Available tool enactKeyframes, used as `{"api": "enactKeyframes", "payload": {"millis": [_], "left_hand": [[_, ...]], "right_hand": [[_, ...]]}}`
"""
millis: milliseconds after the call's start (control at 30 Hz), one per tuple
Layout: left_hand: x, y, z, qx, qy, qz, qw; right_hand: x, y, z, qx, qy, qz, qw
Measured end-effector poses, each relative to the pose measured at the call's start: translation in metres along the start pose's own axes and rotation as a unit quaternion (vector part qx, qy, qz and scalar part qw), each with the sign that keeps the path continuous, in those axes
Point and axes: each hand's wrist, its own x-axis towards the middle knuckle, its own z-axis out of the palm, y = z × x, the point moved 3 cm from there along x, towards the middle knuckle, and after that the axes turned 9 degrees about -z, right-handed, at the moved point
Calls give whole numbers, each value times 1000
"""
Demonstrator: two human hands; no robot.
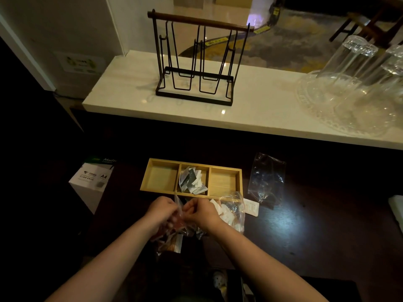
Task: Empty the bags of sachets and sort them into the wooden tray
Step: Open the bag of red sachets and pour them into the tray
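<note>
A wooden tray (160, 160) with three compartments lies on the dark table. Its middle compartment holds grey and white sachets (192, 180); the left and right ones are bare. Just in front of the tray, my left hand (162, 209) and my right hand (200, 211) both grip the top of a clear bag of brown sachets (172, 236). Right of my hands lies a second clear bag of white sachets (232, 211), with one loose white sachet (251, 207) beside it. An empty clear bag (267, 177) lies right of the tray.
A white A4 paper box (91, 177) stands left of the table. Behind, a white marble ledge (261, 110) carries a black wire rack (196, 62) and upturned glasses on a glass dish (357, 88). A pale object (397, 205) sits at the right edge.
</note>
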Motion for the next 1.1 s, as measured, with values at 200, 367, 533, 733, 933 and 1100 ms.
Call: {"api": "enactKeyframes", "payload": {"millis": [200,367,533,733,933,1100], "left_hand": [[-4,-1,-1,-67,-26,14,997],[-5,-6,-3,-142,-39,32,989],[-5,-14,-2,-227,-112,3,967],[-6,-17,-1,-233,-112,7,966],[-9,-7,-3,-124,-28,88,988],[-13,-2,0,-14,52,135,989]], "right_hand": [[-2,-5,-3,36,3,-7,999],[-1,-11,0,41,-26,-30,998],[0,-14,-7,113,-7,-19,993],[-1,-11,-7,175,-7,40,984],[3,-13,-7,51,35,1,998],[5,-24,-8,-131,10,-74,989]]}}
